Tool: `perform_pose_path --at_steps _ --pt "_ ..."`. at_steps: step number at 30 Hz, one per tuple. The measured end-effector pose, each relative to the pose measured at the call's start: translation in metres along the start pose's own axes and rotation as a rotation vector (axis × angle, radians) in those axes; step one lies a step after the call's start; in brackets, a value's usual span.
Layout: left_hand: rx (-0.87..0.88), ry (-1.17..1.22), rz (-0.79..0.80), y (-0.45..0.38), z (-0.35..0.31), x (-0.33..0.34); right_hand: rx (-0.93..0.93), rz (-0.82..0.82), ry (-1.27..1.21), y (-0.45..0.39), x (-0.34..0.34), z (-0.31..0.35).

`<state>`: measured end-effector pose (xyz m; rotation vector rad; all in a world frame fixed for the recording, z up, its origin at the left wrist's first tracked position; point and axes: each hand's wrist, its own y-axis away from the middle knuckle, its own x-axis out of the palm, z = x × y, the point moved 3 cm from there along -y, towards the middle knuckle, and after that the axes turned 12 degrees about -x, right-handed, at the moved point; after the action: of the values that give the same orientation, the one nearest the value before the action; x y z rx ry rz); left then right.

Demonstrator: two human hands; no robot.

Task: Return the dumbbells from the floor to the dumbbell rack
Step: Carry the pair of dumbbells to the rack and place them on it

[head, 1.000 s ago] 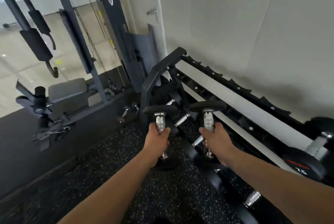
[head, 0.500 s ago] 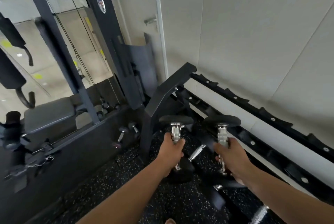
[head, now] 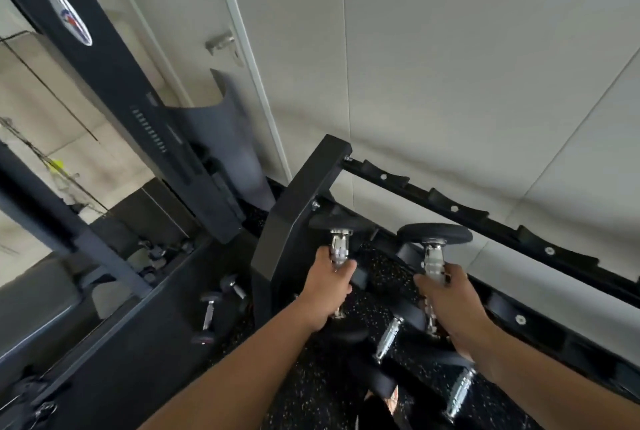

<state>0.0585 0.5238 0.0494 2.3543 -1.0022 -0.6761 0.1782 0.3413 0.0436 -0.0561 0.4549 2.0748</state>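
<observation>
1. Two dumbbells are held off the floor, one in each hand, both stood nearly upright with their chrome handles vertical.
2. The left hand (head: pixel 327 292) is wrapped tightly around the handle of the left dumbbell (head: pixel 341 237), whose upper black head sits just beside the end post of the dumbbell rack (head: pixel 301 207).
3. The right hand (head: pixel 446 305) is closed in the same way around the handle of the right dumbbell (head: pixel 434 239), whose upper head is seen in front of the rack's notched upper rail (head: pixel 450 202).
4. Further dumbbells with chrome handles (head: pixel 388 339) are seen lying below the hands, over the speckled black floor (head: pixel 304 409).
5. A small dumbbell (head: pixel 209 313) is seen reflected in the mirror (head: pixel 41 110) at the left.
6. A pale wall (head: pixel 450 65) stands behind the rack.
</observation>
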Motion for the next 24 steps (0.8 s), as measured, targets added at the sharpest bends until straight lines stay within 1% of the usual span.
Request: perform_pose_path --at_steps 4,11,14,18,24 --pt "-0.016 -0.011 0.023 -0.043 -0.036 0.001 0.037 -0.058 -0.027 -0.042 0.005 0.015" --pt "0.035 -0.088 0.162 -0.118 -0.087 0.019 0.083 -0.198 -0.011 -0.09 -0.005 0.023" --pt "0.044 -0.092 0.215 -0.152 -0.1 0.029 0.122 -0.288 -0.016 -0.107 -0.009 0.02" --pt "0.043 -0.174 0.264 -0.201 -0.111 0.04 0.204 -0.399 -0.018 -0.128 -0.007 0.011" --pt "-0.001 -0.248 0.337 -0.268 -0.117 0.064 0.295 -0.512 0.001 -0.159 0.0 -0.005"
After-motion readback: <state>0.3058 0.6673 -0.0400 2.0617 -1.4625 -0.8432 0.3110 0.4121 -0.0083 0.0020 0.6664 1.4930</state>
